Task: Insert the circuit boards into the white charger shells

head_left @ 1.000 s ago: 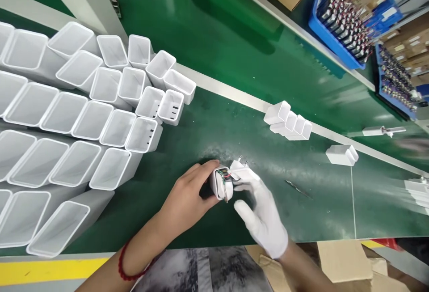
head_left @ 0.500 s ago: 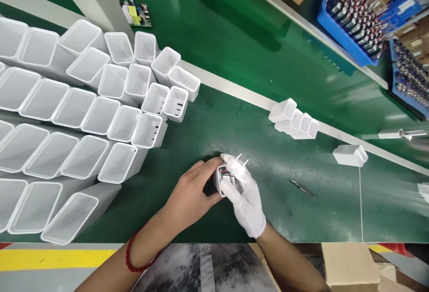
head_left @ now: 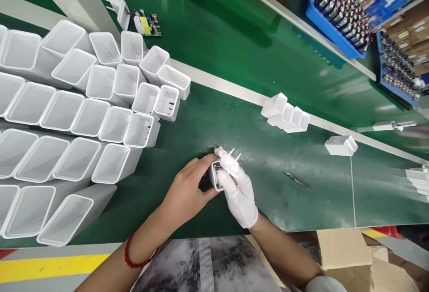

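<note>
My bare left hand [head_left: 186,191] is wrapped round a white plastic charger housing [head_left: 215,183], its open end turned to the right. Inside the opening a bit of circuit board and wires shows, partly covered by fingers. In a white glove, my right hand [head_left: 243,203] grips a white plug cover [head_left: 229,162] with two pins that point up and to the right. The cover sits close against the housing's mouth, tilted; whether the two touch all along the rim is hidden by my gloved thumb.
Rows of open white housings [head_left: 89,115] fill the left side. Behind them lies a circuit board [head_left: 147,23] with a plug cover. Tweezers [head_left: 298,180] lie to the right, below a few housings [head_left: 284,112]. Blue trays [head_left: 335,28] of parts stand at the back right.
My right hand has brought the plug cover slightly closer to the housing, and less of the inside shows. The camera view has shifted a little.
</note>
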The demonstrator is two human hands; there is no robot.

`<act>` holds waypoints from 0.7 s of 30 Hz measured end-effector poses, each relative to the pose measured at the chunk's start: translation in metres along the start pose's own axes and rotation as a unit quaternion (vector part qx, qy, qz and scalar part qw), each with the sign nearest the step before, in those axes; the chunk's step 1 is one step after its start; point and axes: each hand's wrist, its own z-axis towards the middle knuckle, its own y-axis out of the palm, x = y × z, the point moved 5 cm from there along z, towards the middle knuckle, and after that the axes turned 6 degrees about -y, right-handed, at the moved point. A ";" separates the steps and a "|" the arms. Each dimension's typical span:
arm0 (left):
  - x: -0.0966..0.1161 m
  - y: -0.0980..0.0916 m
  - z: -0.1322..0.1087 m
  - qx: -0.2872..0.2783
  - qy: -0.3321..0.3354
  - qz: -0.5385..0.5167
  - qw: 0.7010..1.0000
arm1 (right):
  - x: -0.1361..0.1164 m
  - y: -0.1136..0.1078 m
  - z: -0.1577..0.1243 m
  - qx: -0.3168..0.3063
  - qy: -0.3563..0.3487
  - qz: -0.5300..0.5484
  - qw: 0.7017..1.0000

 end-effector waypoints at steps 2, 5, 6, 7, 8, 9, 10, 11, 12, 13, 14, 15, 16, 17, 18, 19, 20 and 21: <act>-0.001 0.000 0.000 0.001 -0.007 0.003 1.000 | 0.000 0.001 0.002 0.013 0.000 -0.011 1.000; -0.002 0.000 0.000 0.002 -0.019 0.005 1.000 | 0.002 0.004 0.005 0.033 -0.010 -0.004 0.999; -0.002 0.000 0.000 0.002 -0.021 0.006 1.000 | 0.003 0.005 0.006 0.036 -0.018 0.008 0.999; -0.002 0.000 0.000 0.000 -0.022 0.007 1.000 | 0.002 0.006 0.007 0.038 -0.029 0.021 0.999; -0.002 0.000 0.000 0.000 -0.020 0.008 1.000 | 0.002 0.007 0.008 0.038 -0.043 0.032 0.998; -0.002 0.000 0.000 -0.001 -0.018 0.010 1.000 | 0.001 0.007 0.008 0.039 -0.057 0.039 0.997; -0.002 0.000 0.000 -0.001 -0.015 0.011 1.000 | 0.000 0.006 0.009 0.041 -0.066 0.044 0.996; -0.001 -0.001 0.000 -0.001 -0.013 0.013 1.000 | -0.001 0.005 0.009 0.042 -0.064 0.051 0.996; -0.001 -0.001 0.001 -0.001 -0.011 0.016 1.000 | 0.000 0.004 0.009 0.038 -0.046 0.062 0.996; -0.001 0.000 0.001 0.000 -0.012 0.019 1.000 | 0.002 0.003 0.009 0.032 -0.019 0.077 0.996; -0.002 0.000 0.001 0.001 -0.012 0.022 1.000 | 0.003 0.002 0.008 0.025 0.010 0.095 0.995; -0.002 0.000 0.001 0.002 -0.013 0.024 1.000 | 0.004 0.001 0.008 0.018 0.034 0.109 0.993; -0.002 0.000 0.001 0.003 -0.013 0.026 1.000 | 0.004 0.000 0.007 0.012 0.049 0.116 0.992; -0.002 0.000 0.001 0.003 -0.013 0.026 1.000 | 0.004 0.000 0.006 0.007 0.054 0.114 0.992; -0.001 0.001 0.001 0.002 -0.013 0.025 1.000 | 0.002 -0.001 0.005 0.006 0.050 0.103 0.993; -0.002 0.001 0.001 -0.001 -0.014 0.025 1.000 | 0.001 -0.001 0.004 0.006 0.041 0.089 0.995; -0.002 0.001 0.001 -0.003 -0.016 0.024 1.000 | 0.000 -0.001 0.004 0.007 0.032 0.077 0.996; -0.002 0.002 0.001 -0.006 -0.018 0.025 1.000 | -0.001 -0.001 0.004 0.007 0.026 0.071 0.997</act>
